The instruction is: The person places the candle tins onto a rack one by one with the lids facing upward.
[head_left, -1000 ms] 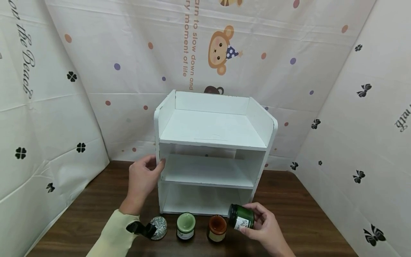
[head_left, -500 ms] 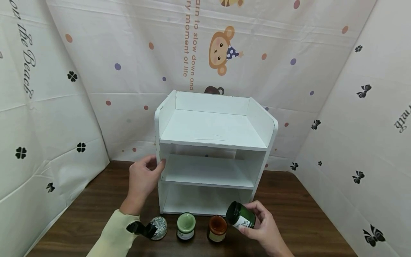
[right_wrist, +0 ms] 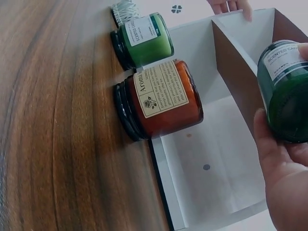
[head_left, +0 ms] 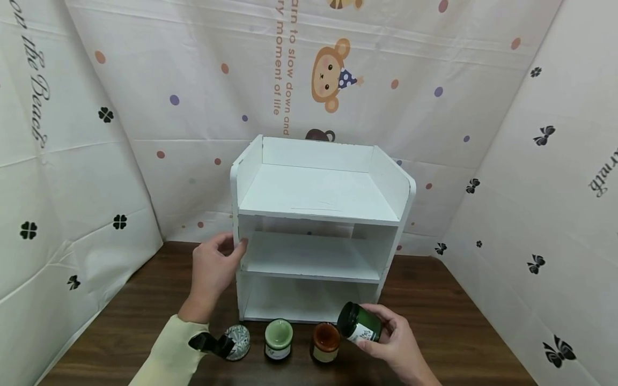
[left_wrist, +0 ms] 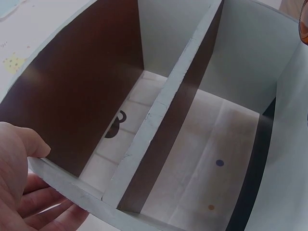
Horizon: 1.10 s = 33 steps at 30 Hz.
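Observation:
My left hand [head_left: 214, 271] grips the front edge of the left side panel of a white shelf unit [head_left: 318, 217], thumb inside and fingers outside. In my right hand [head_left: 395, 340] is a dark green scented candle jar [head_left: 365, 325], tilted, its black lid toward the upper left. It is above the table, in front of the shelf's lower right corner. An amber candle jar [head_left: 325, 343] and a lighter green candle jar [head_left: 278, 339] stand to its left, their black lids down on the wood in the right wrist view. A patterned round tin [head_left: 238, 342] sits farther left, partly behind my left wrist strap.
The dark wooden table [head_left: 463, 332] extends on both sides of the shelf. A printed cloth [head_left: 193, 69] hangs behind, with more patterned cloth at either side. The shelf has a top surface, a middle board [head_left: 311, 256] and a bottom board [head_left: 299, 308].
The right hand has turned the dark green candle jar so its lid points more upward, shifting it slightly left. The left hand keeps its grip on the shelf panel.

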Available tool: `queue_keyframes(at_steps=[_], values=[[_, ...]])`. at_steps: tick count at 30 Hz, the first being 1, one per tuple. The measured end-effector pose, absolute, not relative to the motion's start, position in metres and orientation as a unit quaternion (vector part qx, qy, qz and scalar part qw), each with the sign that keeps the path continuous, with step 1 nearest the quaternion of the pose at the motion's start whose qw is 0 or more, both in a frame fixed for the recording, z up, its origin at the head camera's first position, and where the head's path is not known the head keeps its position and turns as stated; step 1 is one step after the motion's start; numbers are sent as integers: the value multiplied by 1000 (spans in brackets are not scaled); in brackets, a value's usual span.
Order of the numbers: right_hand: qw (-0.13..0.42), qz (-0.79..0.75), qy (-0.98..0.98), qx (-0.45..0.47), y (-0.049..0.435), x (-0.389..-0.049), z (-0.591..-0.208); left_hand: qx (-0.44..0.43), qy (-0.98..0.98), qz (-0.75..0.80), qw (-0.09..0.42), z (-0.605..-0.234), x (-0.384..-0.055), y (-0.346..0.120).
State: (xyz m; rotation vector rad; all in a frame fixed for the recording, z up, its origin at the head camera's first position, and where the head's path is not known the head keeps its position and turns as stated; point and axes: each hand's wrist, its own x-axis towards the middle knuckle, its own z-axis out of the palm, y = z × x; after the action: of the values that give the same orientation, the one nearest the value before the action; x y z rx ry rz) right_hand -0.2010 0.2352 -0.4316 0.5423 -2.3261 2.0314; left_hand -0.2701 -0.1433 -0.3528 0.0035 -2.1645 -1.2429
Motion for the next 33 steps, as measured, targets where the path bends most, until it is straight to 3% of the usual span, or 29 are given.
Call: queue_keyframes(at_steps=[33], values=[[63,679,-701,208,228,-205,-435,8,-824,-472,314,-353,-271,-142]])
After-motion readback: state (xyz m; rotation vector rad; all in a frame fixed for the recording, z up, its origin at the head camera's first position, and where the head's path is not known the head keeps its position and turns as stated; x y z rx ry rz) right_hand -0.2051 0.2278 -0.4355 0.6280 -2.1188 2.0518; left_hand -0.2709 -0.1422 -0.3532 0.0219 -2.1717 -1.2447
